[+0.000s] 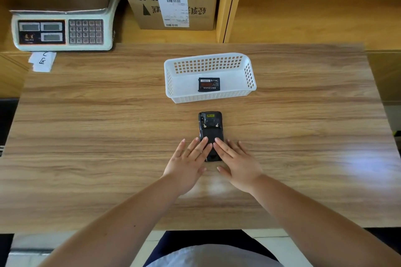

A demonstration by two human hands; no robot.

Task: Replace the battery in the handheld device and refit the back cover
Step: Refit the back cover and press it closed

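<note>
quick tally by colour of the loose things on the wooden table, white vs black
White: 2, the white perforated plastic basket and the white paper slips with handwriting
Black: 2, the black rectangular battery lying in the basket and the black handheld device lying back side up under the fingertips of both hands
Total: 4

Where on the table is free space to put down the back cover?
Bare wood lies left of the handheld device and left hand, and right of the right hand, below the basket. It is crowded between basket and device.
</note>
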